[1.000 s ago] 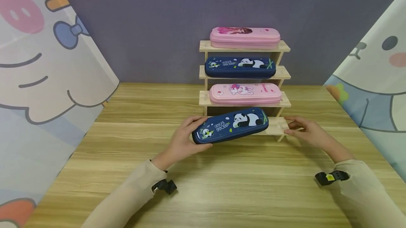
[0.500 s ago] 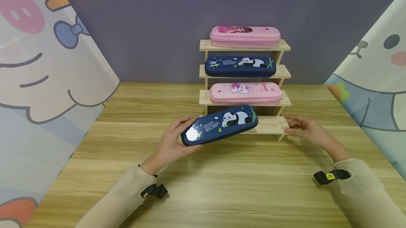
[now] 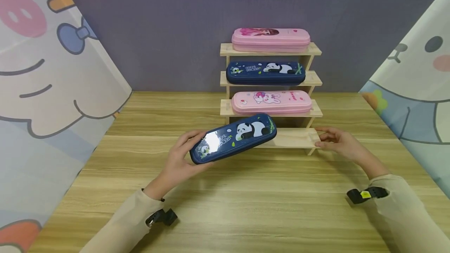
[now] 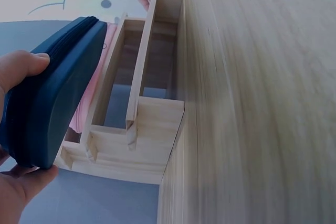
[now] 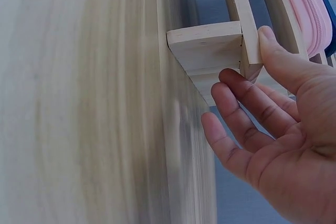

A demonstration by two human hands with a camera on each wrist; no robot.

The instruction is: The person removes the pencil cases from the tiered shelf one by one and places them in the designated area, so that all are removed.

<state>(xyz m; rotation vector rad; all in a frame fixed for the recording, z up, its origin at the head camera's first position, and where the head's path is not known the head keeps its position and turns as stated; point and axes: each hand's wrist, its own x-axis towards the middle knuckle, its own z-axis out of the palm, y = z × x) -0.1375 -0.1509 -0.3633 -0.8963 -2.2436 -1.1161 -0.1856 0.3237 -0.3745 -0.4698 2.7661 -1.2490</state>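
My left hand grips a navy zip pencil case with a panda print by its left end, thumb on the near side and fingers on the far one. The case is tilted, its right end higher, and overlaps the left part of the lowest shelf in the head view. In the left wrist view the navy pencil case shows its zip side, held off the wooden rack. My right hand pinches the right end of the rack's lowest shelf. The right wrist view shows the thumb on top of that board and a fingertip below.
The stepped wooden rack stands on a wood-grain table. Its upper shelves carry a pink case with a doll print, another navy panda case and a pink rabbit case. A grey wall rises behind.
My left hand has moved left and slightly toward me with the navy pencil case, uncovering more of the lowest shelf. My right hand has stayed at the shelf's end.
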